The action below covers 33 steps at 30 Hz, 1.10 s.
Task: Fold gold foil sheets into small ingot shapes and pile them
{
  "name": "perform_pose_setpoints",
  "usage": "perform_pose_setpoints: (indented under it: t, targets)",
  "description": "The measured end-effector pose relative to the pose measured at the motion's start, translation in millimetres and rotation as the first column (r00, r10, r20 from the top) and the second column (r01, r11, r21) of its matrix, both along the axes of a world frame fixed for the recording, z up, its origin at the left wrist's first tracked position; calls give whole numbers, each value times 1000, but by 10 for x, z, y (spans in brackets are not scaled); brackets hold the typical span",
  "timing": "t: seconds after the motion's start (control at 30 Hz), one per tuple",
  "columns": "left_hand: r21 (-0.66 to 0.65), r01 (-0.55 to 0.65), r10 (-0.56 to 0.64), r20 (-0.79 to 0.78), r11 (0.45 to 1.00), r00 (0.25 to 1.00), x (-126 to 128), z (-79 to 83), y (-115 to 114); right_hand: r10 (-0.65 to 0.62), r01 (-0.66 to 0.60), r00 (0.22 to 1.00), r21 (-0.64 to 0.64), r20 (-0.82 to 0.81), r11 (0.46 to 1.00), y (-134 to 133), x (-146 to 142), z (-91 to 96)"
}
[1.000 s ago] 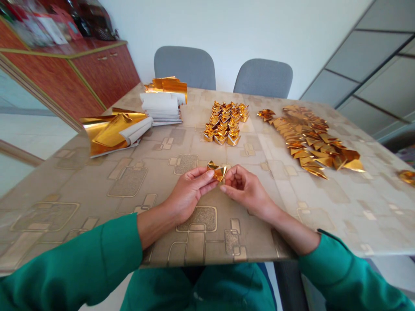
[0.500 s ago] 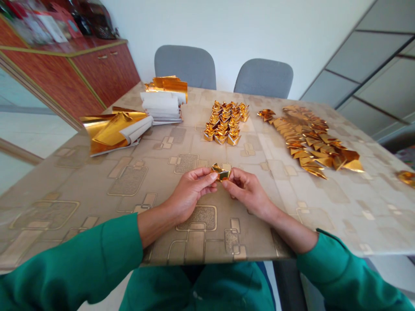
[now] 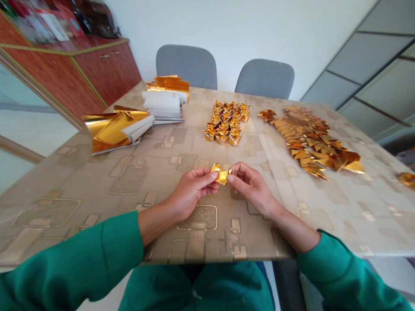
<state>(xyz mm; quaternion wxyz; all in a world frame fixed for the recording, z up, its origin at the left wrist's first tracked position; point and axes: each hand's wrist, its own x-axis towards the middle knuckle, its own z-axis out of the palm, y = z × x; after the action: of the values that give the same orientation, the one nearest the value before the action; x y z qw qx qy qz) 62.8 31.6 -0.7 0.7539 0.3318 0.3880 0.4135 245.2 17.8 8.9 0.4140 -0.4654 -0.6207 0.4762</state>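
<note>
A small folded piece of gold foil paper (image 3: 221,175) is pinched between the fingertips of my left hand (image 3: 191,190) and my right hand (image 3: 249,185), just above the patterned beige tablecloth (image 3: 129,179). Its gold side faces up. Beyond my hands stands a tight cluster of folded gold ingot shapes (image 3: 226,124). To the right lies a long spread of triangular gold foil pieces (image 3: 311,144). A stack of gold-and-white foil sheets (image 3: 165,101) and a curling bundle of foil sheets (image 3: 116,131) rest at the far left.
A small gold foil piece (image 3: 406,179) lies at the table's right edge. Two grey chairs (image 3: 186,65) stand behind the far side. A red-brown wooden cabinet (image 3: 97,73) with assorted items on top stands at the back left.
My right hand has closed in and taken the foil piece at its right side. The piece now looks spread wider between both hands, and my view has shifted slightly.
</note>
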Motion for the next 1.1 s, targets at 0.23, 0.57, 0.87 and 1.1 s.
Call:
perform_pose_setpoints:
  t: [0.23,0.57,0.87,1.1]
  targets:
    - [120,33,-18,-122,992,992,5,-7,-30,-18,-10,986,163,166,987,13,17,-33]
    - [190,51,-9,-217,980,976,31,-14,-35,156,-169,971,58,180,984,65,151,-62]
    - [228,34,23,-246,973,969,47,-51,-56,120,-176,943,157,312,972,58,150,-30]
    - [268,47,32,-284,962,958,43,-48,-40,162,-256,922,240,352,936,69,152,-4]
